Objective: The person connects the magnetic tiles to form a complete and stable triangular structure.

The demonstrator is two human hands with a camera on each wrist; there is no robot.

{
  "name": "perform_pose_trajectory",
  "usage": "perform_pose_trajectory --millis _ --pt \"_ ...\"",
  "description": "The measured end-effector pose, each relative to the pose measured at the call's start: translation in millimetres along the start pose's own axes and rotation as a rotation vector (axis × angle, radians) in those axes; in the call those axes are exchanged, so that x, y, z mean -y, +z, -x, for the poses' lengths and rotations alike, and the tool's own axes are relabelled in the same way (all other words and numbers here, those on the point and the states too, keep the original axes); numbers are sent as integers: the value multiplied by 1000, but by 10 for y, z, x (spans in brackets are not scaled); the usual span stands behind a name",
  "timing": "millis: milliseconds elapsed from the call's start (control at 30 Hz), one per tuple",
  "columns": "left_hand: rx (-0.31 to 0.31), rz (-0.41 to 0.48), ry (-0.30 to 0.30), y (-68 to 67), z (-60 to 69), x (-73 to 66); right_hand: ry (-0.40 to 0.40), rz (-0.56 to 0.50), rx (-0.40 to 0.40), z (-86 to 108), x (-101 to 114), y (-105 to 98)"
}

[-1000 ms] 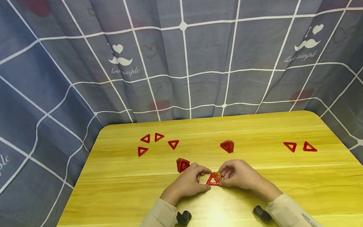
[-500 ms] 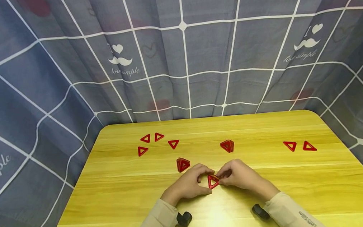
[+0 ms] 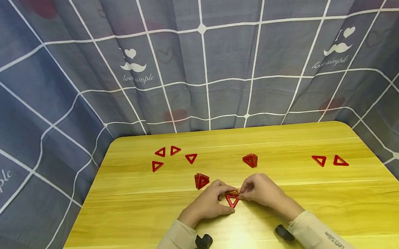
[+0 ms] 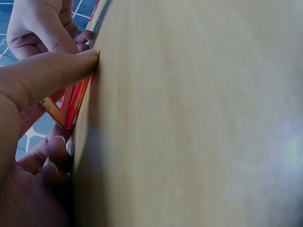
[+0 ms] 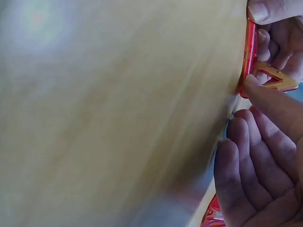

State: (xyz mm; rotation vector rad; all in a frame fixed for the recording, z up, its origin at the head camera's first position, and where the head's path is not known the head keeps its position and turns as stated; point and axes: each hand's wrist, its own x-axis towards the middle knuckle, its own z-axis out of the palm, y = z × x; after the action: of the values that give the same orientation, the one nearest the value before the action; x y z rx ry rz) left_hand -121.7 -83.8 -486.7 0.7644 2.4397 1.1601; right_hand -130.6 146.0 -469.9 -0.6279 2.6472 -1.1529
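A red triangular magnetic tile lies on the table between my hands, one corner toward me. Along its far edge an orange triangular tile is raised at an angle; the right wrist view shows this orange tile meeting the red tile. My left hand curls around the pair, index finger at the far side and thumb by the near corner. With thumb and forefinger, my right hand pinches the right corner where both tiles meet. Its other fingers are partly curled.
Left of centre stands a red tile pyramid; another red pyramid is farther back. Several loose red triangles, such as this tile, lie at the back left. Two more, including this red triangle, lie right. A curtain hangs behind the table.
The joined tiles have been turned between my hands. The orange tile has gone from the red tile's right side to its far edge, and the red tile's point now faces me.
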Motion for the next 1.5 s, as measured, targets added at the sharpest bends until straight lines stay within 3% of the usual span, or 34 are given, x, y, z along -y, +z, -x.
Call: perform_pose_trajectory --millis 333,533,1033,1500 --pt "3 -7 -1 8 -11 3 50 -20 -25 111 -115 -134" --pt "5 -11 -4 18 -16 12 145 1 -75 219 -257 -318" --pt "3 -30 -27 26 -20 -20 288 100 -213 538 -758 -991" --pt "4 -21 -37 21 -4 -8 398 169 -258 783 -1172 -1538"
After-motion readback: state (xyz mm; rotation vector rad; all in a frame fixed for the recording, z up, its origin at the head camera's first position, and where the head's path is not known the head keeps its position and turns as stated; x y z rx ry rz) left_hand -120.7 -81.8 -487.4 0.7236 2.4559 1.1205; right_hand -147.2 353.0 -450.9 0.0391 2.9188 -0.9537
